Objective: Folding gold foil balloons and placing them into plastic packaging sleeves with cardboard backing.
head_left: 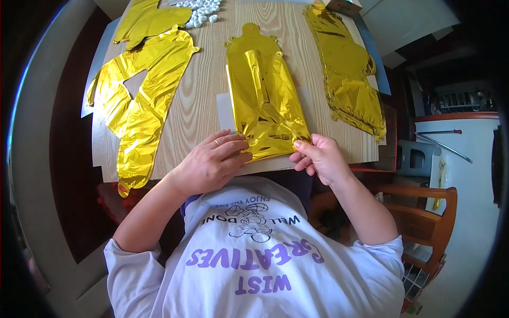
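A flat gold foil balloon (262, 87), uninflated and creased, lies lengthwise on the wooden table before me. Its near end reaches the table's front edge. My left hand (216, 160), with a ring on one finger, grips the near left corner, its fingertips curled on the foil. The near right corner is pinched between the thumb and fingers of my right hand (321, 158). Between the two hands the foil is wrinkled and shiny. Part of a white sheet (225, 109) shows from beneath the balloon.
More flat gold foil balloons lie on the table (199, 90): an angular one (154, 100) at left, overhanging the front edge, and a stack (347, 79) at right. Small white pieces (201, 9) are heaped at the back. A wooden chair (442, 212) stands at right.
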The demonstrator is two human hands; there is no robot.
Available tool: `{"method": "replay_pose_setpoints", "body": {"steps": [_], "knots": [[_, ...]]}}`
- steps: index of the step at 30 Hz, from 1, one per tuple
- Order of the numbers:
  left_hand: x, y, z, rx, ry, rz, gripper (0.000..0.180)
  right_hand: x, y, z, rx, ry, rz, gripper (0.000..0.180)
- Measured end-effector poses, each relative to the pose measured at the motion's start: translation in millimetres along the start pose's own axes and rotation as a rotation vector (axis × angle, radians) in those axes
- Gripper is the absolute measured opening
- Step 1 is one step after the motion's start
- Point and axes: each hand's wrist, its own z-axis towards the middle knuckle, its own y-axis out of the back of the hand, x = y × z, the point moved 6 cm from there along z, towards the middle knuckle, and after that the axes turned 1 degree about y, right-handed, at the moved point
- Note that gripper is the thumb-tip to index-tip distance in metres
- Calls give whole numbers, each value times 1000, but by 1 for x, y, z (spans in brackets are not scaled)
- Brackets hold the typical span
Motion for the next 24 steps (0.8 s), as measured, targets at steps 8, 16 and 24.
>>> {"method": "replay_pose_setpoints", "body": {"steps": [8,16,24], "knots": [[5,0,-4,62,3,0,37,32,8,-29,-249,380,-740,27],[7,-1,-4,54,-6,-3,37,15,-95,-68,-174,1167,-1257,57],[5,1,-3,73,12,12,38,-15,-96,-50,-179,1020,-1369,69]]}}
